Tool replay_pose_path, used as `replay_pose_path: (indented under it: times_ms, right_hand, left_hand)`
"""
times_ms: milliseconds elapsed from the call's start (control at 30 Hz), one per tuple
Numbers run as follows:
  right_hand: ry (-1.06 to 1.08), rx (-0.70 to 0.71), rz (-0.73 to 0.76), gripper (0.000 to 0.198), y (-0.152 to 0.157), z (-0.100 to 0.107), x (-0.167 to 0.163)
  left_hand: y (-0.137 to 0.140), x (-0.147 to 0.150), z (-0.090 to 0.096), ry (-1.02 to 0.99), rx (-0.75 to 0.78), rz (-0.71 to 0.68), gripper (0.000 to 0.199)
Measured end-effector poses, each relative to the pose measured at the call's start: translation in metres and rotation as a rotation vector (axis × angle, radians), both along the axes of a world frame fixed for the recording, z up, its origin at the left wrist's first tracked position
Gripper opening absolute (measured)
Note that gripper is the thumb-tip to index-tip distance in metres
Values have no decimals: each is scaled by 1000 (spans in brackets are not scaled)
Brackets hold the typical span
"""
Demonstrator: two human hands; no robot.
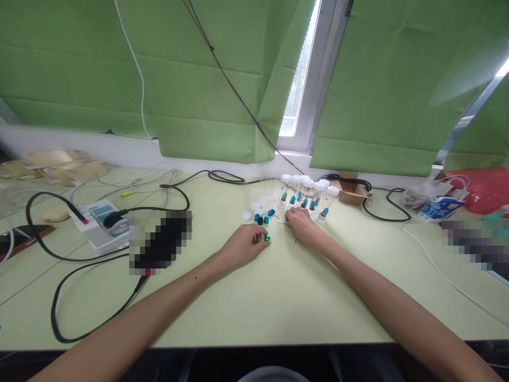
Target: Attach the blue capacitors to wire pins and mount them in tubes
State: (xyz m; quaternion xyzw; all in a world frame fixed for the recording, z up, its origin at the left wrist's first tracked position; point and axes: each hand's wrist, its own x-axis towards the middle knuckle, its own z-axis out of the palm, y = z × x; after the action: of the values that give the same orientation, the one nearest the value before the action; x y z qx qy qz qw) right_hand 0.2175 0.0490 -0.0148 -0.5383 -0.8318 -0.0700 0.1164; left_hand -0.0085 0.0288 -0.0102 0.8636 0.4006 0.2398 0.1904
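Observation:
Pinched between the thumb and a finger of my left hand is a small shiny green metal fitting. My right hand is curled down at the table beside some thin metal pins; what its fingertips hold, if anything, is hidden. Between the hands, several blue fittings and a black one lie loose. Behind my right hand stand several clear tubes with white caps, with blue or green fittings inside. A clear tube stands upright further left, near some loose white caps.
On the left are a power meter with a black plug, looping black cables and a blurred-out dark object. A cardboard box stands at the back right. Plastic bags lie far right. Green blinds hang behind the table.

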Motion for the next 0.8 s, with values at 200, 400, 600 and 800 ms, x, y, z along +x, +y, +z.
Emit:
replay_pose_path:
  times_ms: [200, 400, 600, 800]
  right_hand:
    - [-78, -5, -11, 16, 0, 1, 0]
    - [-99, 11, -22, 17, 2, -1, 0]
    - [-73, 21, -8, 18, 0, 1, 0]
    - [-71, 15, -10, 15, -2, 3, 0]
  left_hand:
    - [-2, 1, 4, -32, -46, 5, 29]
    - [-3, 2, 8, -81, -47, 74, 41]
    - [9, -8, 3, -52, 24, 245, 35]
    - [22, -17, -7, 69, 50, 256, 39]
